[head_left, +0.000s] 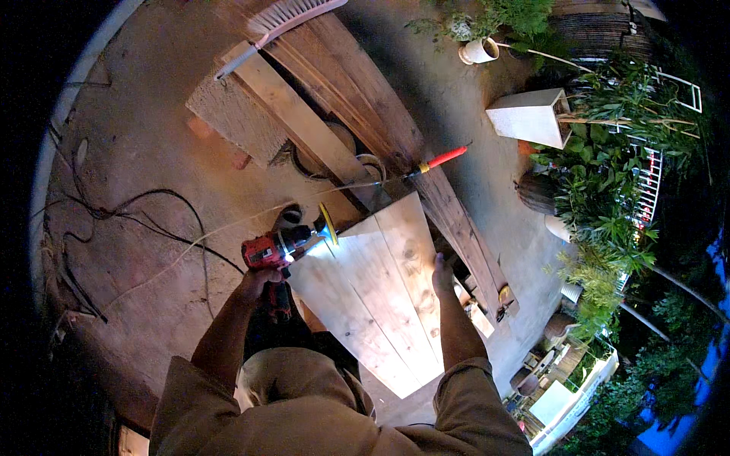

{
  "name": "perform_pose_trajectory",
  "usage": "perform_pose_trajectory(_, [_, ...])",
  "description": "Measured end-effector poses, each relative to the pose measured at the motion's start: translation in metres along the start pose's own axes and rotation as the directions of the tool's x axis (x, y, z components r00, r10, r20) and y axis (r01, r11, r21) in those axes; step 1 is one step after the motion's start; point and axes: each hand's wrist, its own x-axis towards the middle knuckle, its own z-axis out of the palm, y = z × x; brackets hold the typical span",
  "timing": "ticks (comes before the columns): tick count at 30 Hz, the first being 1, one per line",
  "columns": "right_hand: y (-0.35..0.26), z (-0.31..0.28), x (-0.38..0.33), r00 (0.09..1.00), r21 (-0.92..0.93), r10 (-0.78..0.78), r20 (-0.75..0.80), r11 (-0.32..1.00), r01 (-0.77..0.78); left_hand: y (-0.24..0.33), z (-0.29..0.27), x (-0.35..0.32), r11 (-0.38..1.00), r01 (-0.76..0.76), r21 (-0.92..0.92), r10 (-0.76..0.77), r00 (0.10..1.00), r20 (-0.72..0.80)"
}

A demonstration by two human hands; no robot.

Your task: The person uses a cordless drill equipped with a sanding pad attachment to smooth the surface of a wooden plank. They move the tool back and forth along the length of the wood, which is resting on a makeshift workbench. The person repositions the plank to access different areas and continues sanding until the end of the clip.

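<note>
My left hand [266, 278] is closed around the handle of a red and black cordless drill [262, 252]. A yellow-edged round disc [328, 223] is fitted at the drill's front, close to the top left corner of a pale wooden panel [372, 285]. The drill's lamp glows. The panel, made of several boards side by side, lies in front of me under a bright light. My right hand [442, 272] grips its right edge, with most of the fingers hidden from view.
Long brown planks [357, 83] lie beyond the panel, with a brush [293, 19] on them. A red-handled tool [445, 157] rests across a plank. Black cables [152, 216] trail on the floor at left. Pliers [502, 304] and potted plants [589, 167] are at right.
</note>
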Motion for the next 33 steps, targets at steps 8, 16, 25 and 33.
perform_pose_trajectory(8, [-0.036, 0.018, -0.020, 0.969, 0.068, -0.150, -0.195, 0.984, 0.166, 0.015, 0.031, -0.030, 0.993, 0.050, -0.108, -0.057, 0.997, -0.058])
perform_pose_trajectory(16, [-0.129, -0.065, -0.065, 0.986, -0.062, -0.105, -0.133, 0.993, 0.098, 0.028, 0.060, -0.043, 0.989, 0.080, -0.123, -0.077, 0.997, 0.027])
perform_pose_trajectory(25, [-0.050, -0.208, -0.263, 0.809, 0.187, -0.110, -0.577, 0.947, 0.262, 0.078, 0.148, -0.128, 0.991, -0.094, 0.098, 0.050, 0.925, 0.378])
perform_pose_trajectory(33, [-0.020, -0.341, -0.455, 0.350, 0.324, 0.189, -0.917, 0.866, 0.381, 0.147, 0.378, -0.335, 0.816, -0.558, 0.150, 0.412, 0.744, 0.525])
